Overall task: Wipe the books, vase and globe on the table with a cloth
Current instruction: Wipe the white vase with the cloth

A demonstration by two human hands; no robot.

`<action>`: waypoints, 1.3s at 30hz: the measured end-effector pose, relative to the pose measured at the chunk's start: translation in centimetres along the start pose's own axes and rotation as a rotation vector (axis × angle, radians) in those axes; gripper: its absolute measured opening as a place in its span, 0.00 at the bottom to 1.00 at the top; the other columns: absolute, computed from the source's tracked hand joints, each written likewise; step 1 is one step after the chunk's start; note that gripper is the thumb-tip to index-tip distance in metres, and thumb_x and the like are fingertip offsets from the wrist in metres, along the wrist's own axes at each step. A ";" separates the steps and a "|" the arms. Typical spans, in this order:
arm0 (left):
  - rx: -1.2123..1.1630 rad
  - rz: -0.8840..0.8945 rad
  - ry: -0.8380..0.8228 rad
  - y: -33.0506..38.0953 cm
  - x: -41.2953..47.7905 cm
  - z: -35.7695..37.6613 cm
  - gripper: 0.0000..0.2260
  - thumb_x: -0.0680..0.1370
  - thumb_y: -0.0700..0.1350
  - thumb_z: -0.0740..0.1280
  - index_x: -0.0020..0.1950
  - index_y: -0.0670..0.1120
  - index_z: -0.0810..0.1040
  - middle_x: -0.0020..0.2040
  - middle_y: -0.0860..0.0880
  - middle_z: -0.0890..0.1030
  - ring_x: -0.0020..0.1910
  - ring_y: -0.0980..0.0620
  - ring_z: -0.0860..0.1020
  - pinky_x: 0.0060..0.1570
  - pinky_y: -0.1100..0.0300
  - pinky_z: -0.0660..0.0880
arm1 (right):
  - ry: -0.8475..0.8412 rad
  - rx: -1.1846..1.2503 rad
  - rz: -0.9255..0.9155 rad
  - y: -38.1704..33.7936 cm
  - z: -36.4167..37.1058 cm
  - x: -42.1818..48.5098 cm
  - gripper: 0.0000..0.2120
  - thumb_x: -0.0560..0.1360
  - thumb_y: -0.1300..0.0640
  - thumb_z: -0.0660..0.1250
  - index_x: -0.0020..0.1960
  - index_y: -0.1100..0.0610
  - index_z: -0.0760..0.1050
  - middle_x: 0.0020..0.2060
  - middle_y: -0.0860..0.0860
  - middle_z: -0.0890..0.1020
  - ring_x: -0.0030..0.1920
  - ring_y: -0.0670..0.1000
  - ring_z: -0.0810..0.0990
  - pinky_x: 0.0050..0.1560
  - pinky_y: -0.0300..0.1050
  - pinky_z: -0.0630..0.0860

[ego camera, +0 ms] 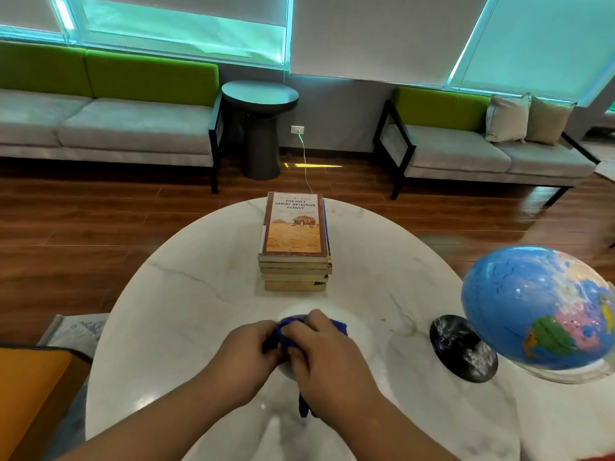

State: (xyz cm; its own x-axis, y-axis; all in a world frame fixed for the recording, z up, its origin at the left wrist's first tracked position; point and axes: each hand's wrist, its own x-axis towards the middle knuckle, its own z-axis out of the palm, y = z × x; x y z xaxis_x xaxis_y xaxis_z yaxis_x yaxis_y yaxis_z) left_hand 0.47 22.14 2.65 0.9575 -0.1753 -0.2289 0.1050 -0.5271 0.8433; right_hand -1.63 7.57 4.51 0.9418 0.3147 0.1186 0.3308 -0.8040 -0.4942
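A white vase [357, 331] stands near the front of the round marble table [186, 294], blurred and mostly hidden by my hands. My left hand [246, 356] and my right hand [327, 356] both grip a bunched blue cloth [289, 326] against the top of the vase. One end of the cloth hangs below my right wrist. A stack of several books [294, 227] lies flat beyond the vase, an orange-covered one on top. The blue globe [539, 307] tilts over its black marbled base [462, 349] at the right edge of the table.
An orange chair seat [30, 394] sits at the lower left. Wooden floor surrounds the table. Two grey and green sofas [133, 128] line the far wall, with a dark round side table [261, 128] between them. A white cable runs from a wall socket.
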 end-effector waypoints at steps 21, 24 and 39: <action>0.023 -0.073 -0.072 -3.0 0.3 -1.9 0.07 0.75 0.43 0.71 0.42 0.41 0.78 0.37 0.47 0.80 0.34 0.56 0.74 0.38 0.64 0.73 | 0.360 0.777 0.837 8.2 2.7 -2.6 0.10 0.78 0.59 0.65 0.51 0.44 0.76 0.51 0.48 0.81 0.50 0.51 0.79 0.50 0.46 0.75; 0.063 -0.013 -0.102 -3.2 0.3 -2.3 0.07 0.73 0.43 0.73 0.38 0.44 0.77 0.34 0.53 0.79 0.33 0.59 0.73 0.36 0.68 0.70 | 0.241 0.920 1.011 9.7 1.5 -1.9 0.10 0.80 0.59 0.61 0.59 0.50 0.75 0.53 0.52 0.79 0.48 0.54 0.78 0.47 0.49 0.76; 0.163 0.078 -0.111 -2.9 -0.1 -2.1 0.12 0.72 0.46 0.74 0.36 0.45 0.72 0.33 0.53 0.77 0.31 0.60 0.69 0.36 0.67 0.68 | 0.174 0.706 0.791 7.4 0.2 0.0 0.09 0.80 0.54 0.61 0.54 0.45 0.78 0.49 0.47 0.79 0.48 0.49 0.79 0.58 0.50 0.76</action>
State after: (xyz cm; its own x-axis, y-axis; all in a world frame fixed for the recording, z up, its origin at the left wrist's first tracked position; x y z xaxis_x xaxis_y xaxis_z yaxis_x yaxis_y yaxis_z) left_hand 0.62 25.43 1.29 0.9245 -0.3071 -0.2258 -0.0218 -0.6339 0.7731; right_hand 0.78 1.72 0.73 0.8873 -0.2886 -0.3597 -0.4337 -0.2571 -0.8636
